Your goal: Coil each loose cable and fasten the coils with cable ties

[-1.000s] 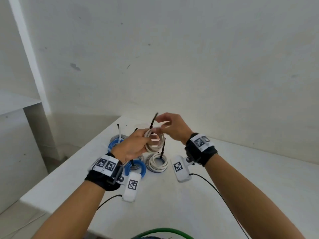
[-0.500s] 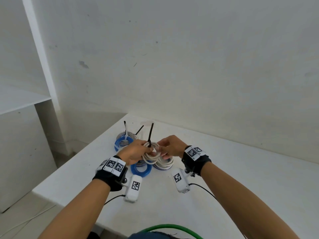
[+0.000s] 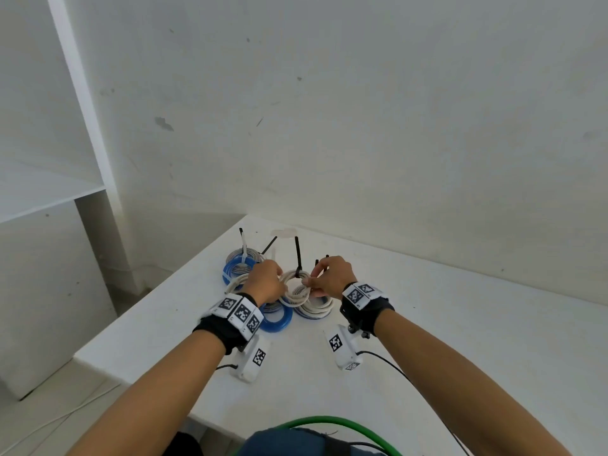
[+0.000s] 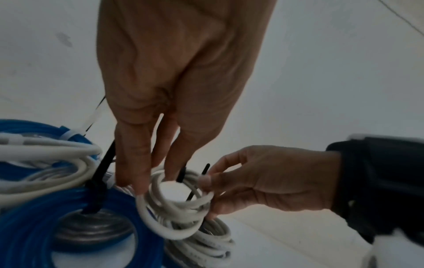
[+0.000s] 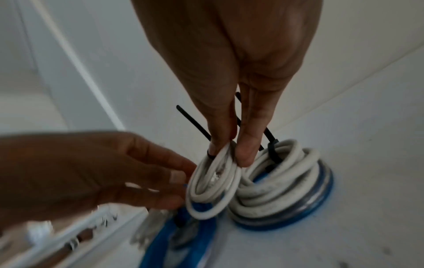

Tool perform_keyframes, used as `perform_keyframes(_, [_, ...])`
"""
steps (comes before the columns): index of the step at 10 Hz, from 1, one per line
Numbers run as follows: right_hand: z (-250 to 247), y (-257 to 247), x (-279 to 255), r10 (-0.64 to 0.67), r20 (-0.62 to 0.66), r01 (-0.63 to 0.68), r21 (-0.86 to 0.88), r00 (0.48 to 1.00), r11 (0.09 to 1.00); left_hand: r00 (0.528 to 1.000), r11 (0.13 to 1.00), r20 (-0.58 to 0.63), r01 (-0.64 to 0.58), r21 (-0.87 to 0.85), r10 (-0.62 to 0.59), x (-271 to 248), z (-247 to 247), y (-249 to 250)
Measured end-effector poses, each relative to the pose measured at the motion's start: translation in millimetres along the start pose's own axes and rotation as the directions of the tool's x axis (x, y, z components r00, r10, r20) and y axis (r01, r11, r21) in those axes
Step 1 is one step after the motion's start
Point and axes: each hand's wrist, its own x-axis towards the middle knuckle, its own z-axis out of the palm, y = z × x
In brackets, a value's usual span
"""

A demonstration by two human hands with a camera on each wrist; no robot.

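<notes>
A small white cable coil (image 3: 297, 291) (image 4: 169, 234) (image 5: 206, 190) hangs upright between my two hands, just above the pile of tied coils on the white table (image 3: 460, 340). A black cable tie (image 3: 298, 255) (image 5: 192, 123) is closed round its top and its tail sticks up. My right hand (image 3: 311, 284) (image 5: 227, 152) (image 4: 206, 183) pinches the coil's top rim between two fingertips. My left hand (image 3: 279, 281) (image 4: 151, 181) (image 5: 183, 174) holds the coil's left rim with its fingertips, its fingers nearly straight.
Below lie tied coils: a blue one (image 3: 278, 322), a white one on a blue one (image 3: 317, 311) (image 5: 275, 181), and a blue-and-grey one (image 3: 240, 261) behind. The table's left edge (image 3: 158, 291) is close. A green cable (image 3: 329, 422) lies by my body.
Both hands have come down with the white coil from chest height to just above the pile. The tie's tail now stands straight up.
</notes>
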Motion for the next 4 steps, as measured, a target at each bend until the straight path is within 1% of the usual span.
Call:
perform_keyframes(1, [9.6, 3.1, -1.4, -0.028, -0.026, 0.024, -0.143, 0.999, 0.989, 0.996, 0.97, 0.072, -0.06, 0.234, 0.044, -4.9, 2.7, 7.4])
perform_keyframes(2, [15.9, 10.5, -2.1, -0.046, -0.025, 0.04, -0.19, 0.999, 0.981, 0.994, 0.944, 0.104, -0.075, 0.322, 0.043, -1.1, 8.8, 4.8])
perform_keyframes(4, [11.7, 9.0, -3.6, -0.066, -0.025, 0.058, -0.229, 0.998, 0.972, 0.994, 0.938, 0.008, -0.106, 0.331, 0.11, -0.2, 10.6, 11.0])
